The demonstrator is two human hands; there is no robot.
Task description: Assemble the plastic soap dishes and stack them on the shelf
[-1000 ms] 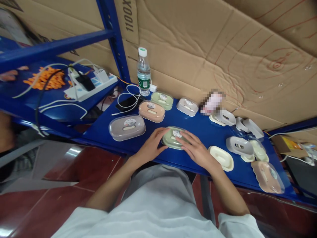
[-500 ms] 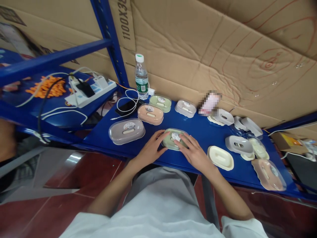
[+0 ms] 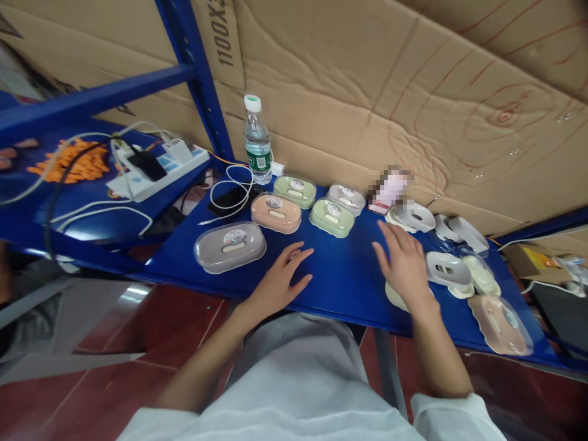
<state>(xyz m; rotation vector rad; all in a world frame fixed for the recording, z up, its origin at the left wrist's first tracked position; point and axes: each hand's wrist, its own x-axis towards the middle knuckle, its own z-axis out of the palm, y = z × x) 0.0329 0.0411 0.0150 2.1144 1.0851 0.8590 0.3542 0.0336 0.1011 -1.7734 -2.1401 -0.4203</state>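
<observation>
Five lidded soap boxes (image 3: 331,217) (two green), one bottle (image 3: 256,141)

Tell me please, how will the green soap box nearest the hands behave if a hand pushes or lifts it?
The green soap box looks like thin moulded plastic, so it is probably stiff and light for its size. It sits low and flat on the smooth blue shelf, so a push would likely slide it, not tip it. Its clear lid looks glossy, perhaps slippery.

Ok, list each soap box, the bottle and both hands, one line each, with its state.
Green soap box: lidded, untouched.
Grey soap box: lidded.
Orange soap box: lidded.
Cream tray: uncovered, partly under right hand.
Water bottle: upright, capped.
Left hand: open, empty.
Right hand: open, empty.
</observation>
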